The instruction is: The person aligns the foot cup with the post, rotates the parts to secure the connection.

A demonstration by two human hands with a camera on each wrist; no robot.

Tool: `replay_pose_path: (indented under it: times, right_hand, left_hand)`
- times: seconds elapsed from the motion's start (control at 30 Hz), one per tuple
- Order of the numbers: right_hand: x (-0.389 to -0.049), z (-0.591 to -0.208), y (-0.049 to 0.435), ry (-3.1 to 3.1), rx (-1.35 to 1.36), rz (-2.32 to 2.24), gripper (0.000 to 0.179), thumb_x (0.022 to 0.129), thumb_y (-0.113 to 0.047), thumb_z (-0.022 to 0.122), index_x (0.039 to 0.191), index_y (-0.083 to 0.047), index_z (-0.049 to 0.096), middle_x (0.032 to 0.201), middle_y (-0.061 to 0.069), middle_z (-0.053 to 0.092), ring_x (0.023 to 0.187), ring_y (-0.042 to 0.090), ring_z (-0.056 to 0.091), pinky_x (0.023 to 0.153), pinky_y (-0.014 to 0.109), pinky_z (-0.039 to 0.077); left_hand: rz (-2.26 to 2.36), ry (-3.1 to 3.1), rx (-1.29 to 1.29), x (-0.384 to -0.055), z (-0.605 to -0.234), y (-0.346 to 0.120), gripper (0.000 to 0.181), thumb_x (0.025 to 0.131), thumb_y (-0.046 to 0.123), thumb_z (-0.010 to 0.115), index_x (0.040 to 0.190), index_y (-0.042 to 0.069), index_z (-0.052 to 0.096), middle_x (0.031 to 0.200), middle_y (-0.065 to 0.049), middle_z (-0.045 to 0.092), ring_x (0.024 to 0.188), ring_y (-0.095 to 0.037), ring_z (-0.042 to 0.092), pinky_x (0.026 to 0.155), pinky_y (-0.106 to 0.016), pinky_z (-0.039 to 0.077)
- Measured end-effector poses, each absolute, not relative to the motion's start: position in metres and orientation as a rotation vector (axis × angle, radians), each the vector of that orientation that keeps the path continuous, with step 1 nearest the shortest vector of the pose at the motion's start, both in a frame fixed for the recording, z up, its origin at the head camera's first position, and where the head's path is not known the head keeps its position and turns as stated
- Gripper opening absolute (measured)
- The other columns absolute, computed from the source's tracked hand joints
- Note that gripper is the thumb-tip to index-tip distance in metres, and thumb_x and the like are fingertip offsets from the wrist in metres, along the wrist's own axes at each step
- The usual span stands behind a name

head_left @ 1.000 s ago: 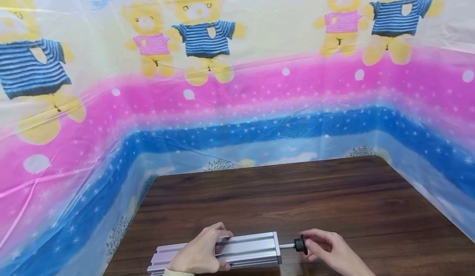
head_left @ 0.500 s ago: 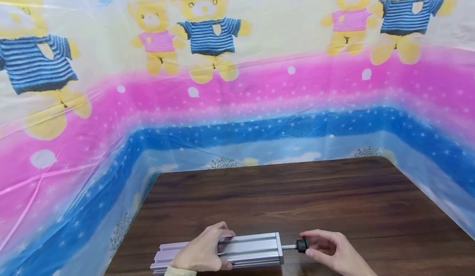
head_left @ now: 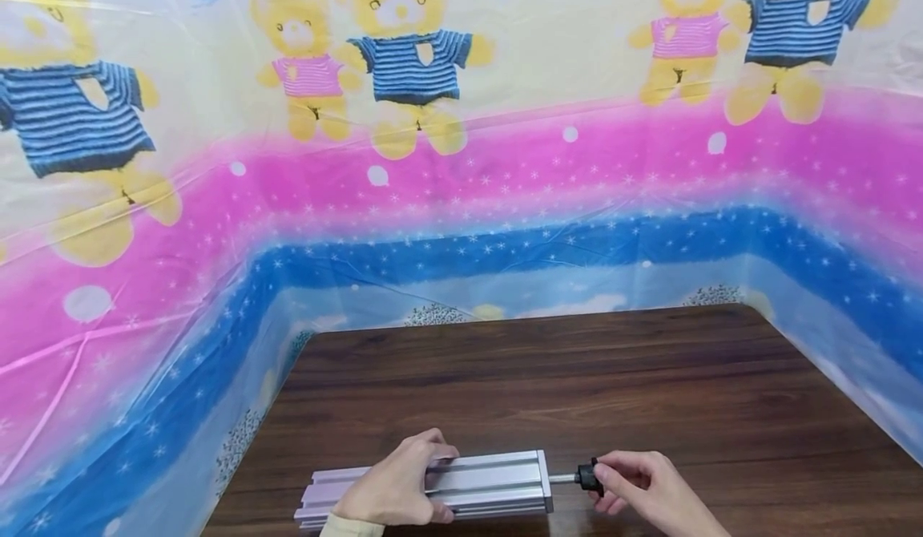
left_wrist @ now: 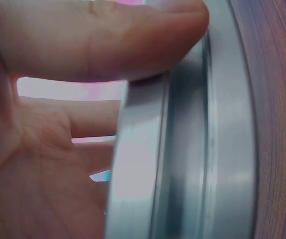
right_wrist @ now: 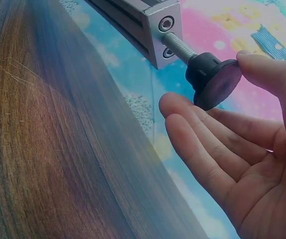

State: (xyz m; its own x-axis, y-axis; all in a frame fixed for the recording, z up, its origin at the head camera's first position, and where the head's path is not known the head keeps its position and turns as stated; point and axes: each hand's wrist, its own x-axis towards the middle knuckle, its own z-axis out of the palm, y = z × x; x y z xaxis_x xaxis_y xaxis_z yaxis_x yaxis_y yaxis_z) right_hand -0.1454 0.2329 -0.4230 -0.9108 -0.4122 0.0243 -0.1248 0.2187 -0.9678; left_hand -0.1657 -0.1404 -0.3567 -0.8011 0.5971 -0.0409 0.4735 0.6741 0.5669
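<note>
A silver aluminium profile (head_left: 497,482) with grooves along its length lies near the table's front edge in the head view. My left hand (head_left: 397,481) grips it across the middle, and in the left wrist view the thumb (left_wrist: 108,42) presses on the profile's grooved side. From the end plate (right_wrist: 158,52) a threaded rod (right_wrist: 180,48) sticks out, carrying a black levelling foot (right_wrist: 215,82). My right hand (head_left: 652,489) pinches this foot at its rim, the thumb on one side and fingers on the other. The rod's inner end is hidden inside the profile.
The dark wood-grain table (head_left: 519,385) stretches behind both hands. A patterned curtain (head_left: 476,264) with printed bears hangs around the table's back and sides. Two socket-head bolts, one of them the upper bolt (right_wrist: 166,23), sit in the end plate.
My right thumb and fingers have shifted around the foot's rim, opening a little and then pinching it again. My left hand keeps its grip on the profile. The head view has shifted slightly.
</note>
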Motion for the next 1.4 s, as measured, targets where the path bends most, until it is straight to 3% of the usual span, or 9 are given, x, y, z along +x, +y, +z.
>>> replay_pose_path:
  times: [0.2,0.37,0.47,0.63,0.77,1.03,1.2,1.4]
  right_hand:
    - [-0.1463,-0.4257,0.2332,2.225,-0.547,-1.749,0.046,0.108,-0.021,0.047,0.129,0.020,0.054,0.100,0.023,0.073,0.080,0.022,0.075,0.074,0.033,0.060]
    - [-0.1422,-0.4235,0.2349,2.187,-0.528,-1.793,0.049,0.104,-0.017,0.056,0.144,0.010,0.046,0.129,0.024,0.063,0.099,0.019,0.072,0.083,0.032,0.059]
    - [-0.1395,-0.4223,0.2362,2.153,-0.549,-1.818,0.054,0.101,-0.015,0.062,0.148,0.004,0.044,0.139,0.015,0.059,0.106,0.021,0.070,0.086,0.029,0.057]
    - [-0.1389,-0.4219,0.2372,2.154,-0.603,-1.810,0.049,0.101,-0.013,0.061,0.144,0.006,0.048,0.123,0.007,0.068,0.102,0.017,0.071,0.084,0.029,0.058]
    - [-0.1416,-0.4224,0.2377,2.198,-0.550,-1.779,0.044,0.102,-0.016,0.059,0.139,0.008,0.053,0.113,0.010,0.071,0.097,0.013,0.071,0.082,0.026,0.057]
    - [-0.1441,-0.4280,0.2369,2.203,-0.620,-1.775,0.043,0.106,-0.014,0.051,0.130,0.021,0.052,0.100,0.019,0.075,0.081,0.019,0.075,0.077,0.027,0.058]
    - [-0.1441,-0.4286,0.2350,2.231,-0.555,-1.742,0.044,0.107,-0.019,0.048,0.125,0.020,0.057,0.092,0.011,0.077,0.075,0.019,0.075,0.074,0.029,0.059]
    - [-0.1449,-0.4287,0.2343,2.213,-0.544,-1.727,0.045,0.108,-0.023,0.046,0.122,0.017,0.061,0.092,0.013,0.077,0.075,0.021,0.075,0.071,0.035,0.060]
  left_hand:
    - [0.813,2.658,0.864,-0.1660,-0.3568,-0.1418,0.062,0.072,0.024,0.087,0.128,0.005,0.069,0.102,0.007,0.052,0.085,-0.010,0.047,0.074,-0.027,0.043]
    - [0.814,2.668,0.864,-0.1667,-0.3568,-0.1427,0.061,0.071,0.024,0.087,0.127,0.007,0.069,0.102,0.007,0.052,0.088,-0.012,0.047,0.075,-0.029,0.042]
    - [0.814,2.674,0.862,-0.1668,-0.3569,-0.1430,0.061,0.071,0.024,0.088,0.126,0.007,0.070,0.102,0.007,0.052,0.089,-0.012,0.047,0.075,-0.029,0.042]
    - [0.814,2.666,0.865,-0.1666,-0.3575,-0.1430,0.061,0.071,0.024,0.088,0.126,0.007,0.070,0.100,0.008,0.052,0.087,-0.011,0.047,0.075,-0.027,0.042]
    - [0.811,2.662,0.869,-0.1667,-0.3570,-0.1423,0.060,0.071,0.025,0.087,0.126,0.007,0.070,0.099,0.009,0.051,0.086,-0.010,0.047,0.075,-0.027,0.042]
    - [0.824,2.646,0.866,-0.1663,-0.3575,-0.1419,0.060,0.071,0.024,0.087,0.126,0.006,0.070,0.096,0.009,0.049,0.082,-0.008,0.045,0.073,-0.026,0.041]
    - [0.817,2.647,0.856,-0.1652,-0.3573,-0.1404,0.061,0.071,0.023,0.087,0.127,0.006,0.069,0.095,0.009,0.049,0.084,-0.009,0.045,0.073,-0.026,0.041]
    - [0.821,2.643,0.863,-0.1652,-0.3575,-0.1405,0.062,0.071,0.022,0.087,0.127,0.005,0.069,0.094,0.009,0.048,0.081,-0.008,0.045,0.073,-0.025,0.041]
